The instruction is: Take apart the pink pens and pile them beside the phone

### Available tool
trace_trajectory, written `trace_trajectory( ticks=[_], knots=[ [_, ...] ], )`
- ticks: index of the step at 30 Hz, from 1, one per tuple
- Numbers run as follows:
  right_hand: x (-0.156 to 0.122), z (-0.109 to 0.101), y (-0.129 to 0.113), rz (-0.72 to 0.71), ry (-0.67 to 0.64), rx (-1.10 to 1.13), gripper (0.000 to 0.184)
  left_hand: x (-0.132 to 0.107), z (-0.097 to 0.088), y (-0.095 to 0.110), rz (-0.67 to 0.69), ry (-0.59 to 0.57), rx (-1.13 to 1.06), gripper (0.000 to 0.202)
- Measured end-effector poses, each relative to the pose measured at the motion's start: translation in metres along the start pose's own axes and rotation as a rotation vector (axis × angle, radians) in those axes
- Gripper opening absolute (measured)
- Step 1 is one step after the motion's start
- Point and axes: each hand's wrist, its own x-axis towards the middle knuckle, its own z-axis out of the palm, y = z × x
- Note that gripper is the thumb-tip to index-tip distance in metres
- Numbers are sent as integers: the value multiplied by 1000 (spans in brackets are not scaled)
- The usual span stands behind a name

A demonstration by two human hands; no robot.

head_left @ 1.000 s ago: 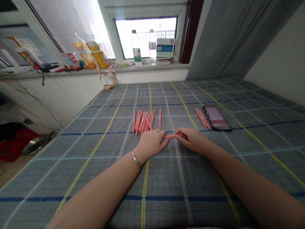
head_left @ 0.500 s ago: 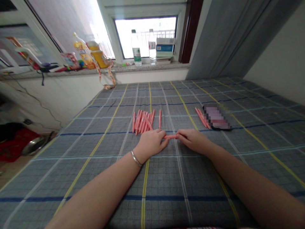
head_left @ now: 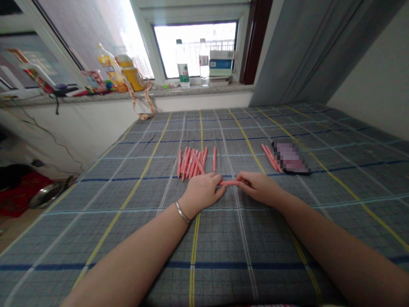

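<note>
A pink pen (head_left: 229,183) lies level between my two hands, low over the checked cloth. My left hand (head_left: 204,190) is closed on its left end, with a silver bangle at the wrist. The fingertips of my right hand (head_left: 258,187) pinch its right end. Just beyond my left hand is a pile of several pink pens (head_left: 191,163), one lying slantwise on top. A single pink pen (head_left: 214,159) lies apart, to the right of the pile.
To the right, a phone (head_left: 290,157) with a blurred screen lies beside pink pens (head_left: 271,157). The grey checked cloth (head_left: 128,238) covers the whole surface. On the windowsill behind stand bottles (head_left: 183,68), a stack of boxes (head_left: 221,66) and a yellow container (head_left: 132,76).
</note>
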Motion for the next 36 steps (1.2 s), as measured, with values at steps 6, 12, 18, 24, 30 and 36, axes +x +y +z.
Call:
trace_trajectory(
  ticks=[6,12,18,24,30,36],
  knots=[
    [1,0,1,-11,-30,-39,30,0,0,0,19,-1,8,38],
    [1,-1,-1,-10,-40,-79,32,0,-1,0,30,2,10,36],
    [0,1,0,23,-5,36,23,0,-2,1,8,-19,4,39],
    [-1,2,1,10,2,43,19,0,0,0,12,-13,12,39],
    [0,0,-2,3,-16,15,29,0,0,-1,26,3,20,38],
    [1,0,0,-15,-33,-96,31,0,1,-1,42,-6,24,37]
  ],
)
